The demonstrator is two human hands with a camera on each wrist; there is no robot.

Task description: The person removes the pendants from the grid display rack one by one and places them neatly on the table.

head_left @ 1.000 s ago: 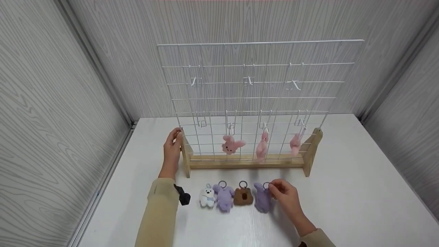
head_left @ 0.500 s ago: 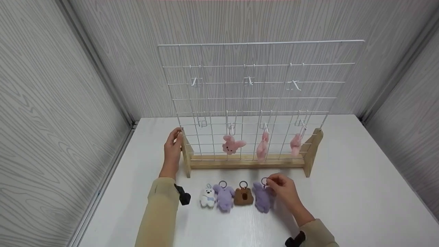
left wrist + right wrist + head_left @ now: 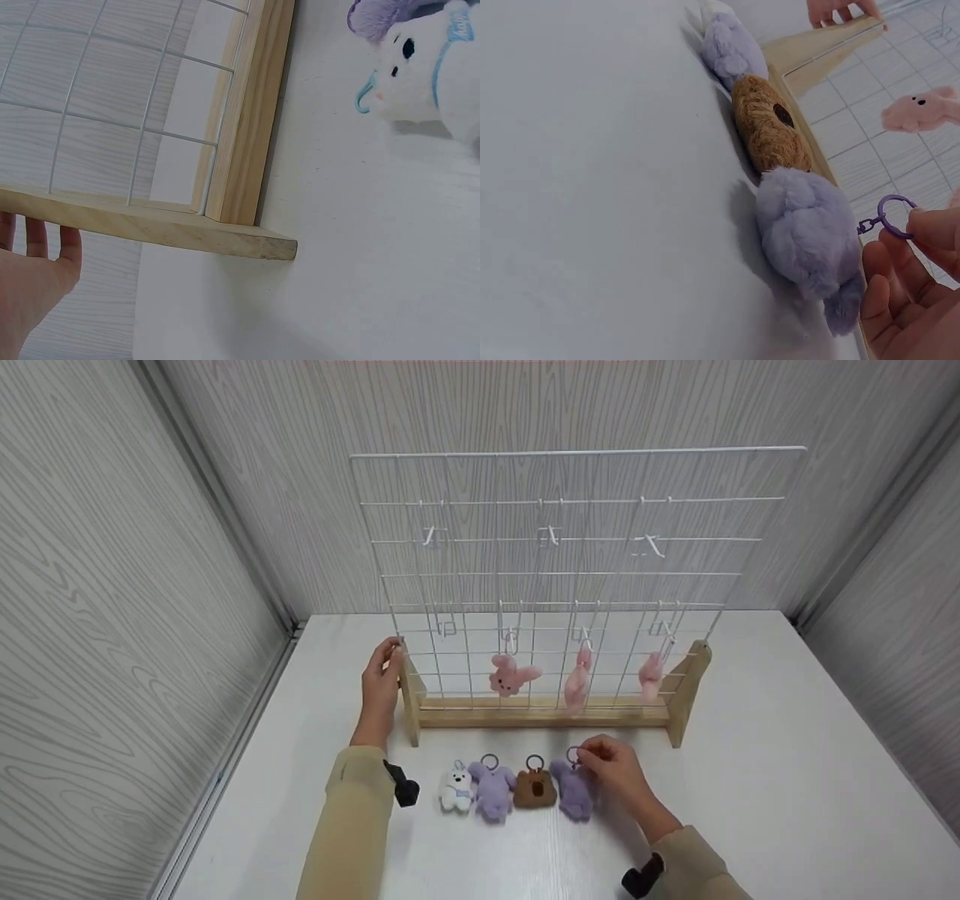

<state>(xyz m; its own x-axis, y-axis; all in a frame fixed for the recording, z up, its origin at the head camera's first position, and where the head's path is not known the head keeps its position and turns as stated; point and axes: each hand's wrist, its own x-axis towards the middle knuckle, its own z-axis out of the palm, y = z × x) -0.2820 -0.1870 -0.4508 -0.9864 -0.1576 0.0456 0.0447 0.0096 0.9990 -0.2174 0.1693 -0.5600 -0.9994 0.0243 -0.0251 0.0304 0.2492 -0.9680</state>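
Note:
My right hand (image 3: pixel 616 769) pinches the purple ring (image 3: pixel 889 217) of a purple plush keychain (image 3: pixel 574 793), whose furry body lies on the table. My left hand (image 3: pixel 380 679) holds the left wooden post (image 3: pixel 150 225) of a wire grid display rack (image 3: pixel 540 712); its thumb is out of sight in the left wrist view. Left of the held keychain, in a row, lie a brown plush keychain (image 3: pixel 535 791), another purple plush keychain (image 3: pixel 493 793) and a white plush keychain (image 3: pixel 457 791). Pink plush keychains (image 3: pixel 514 676) (image 3: pixel 577 684) (image 3: pixel 650 675) hang from lower hooks.
Bare hooks stick out along the upper grid, such as the middle hook (image 3: pixel 553 536). At lower left, one hook (image 3: pixel 447 628) also carries nothing. Grey wood-patterned panels (image 3: pixel 172 585) enclose the white table (image 3: pixel 750 780).
My right hand has shifted slightly left and away from me with the ring, which now tilts up from the purple plush. The left hand stays at the post.

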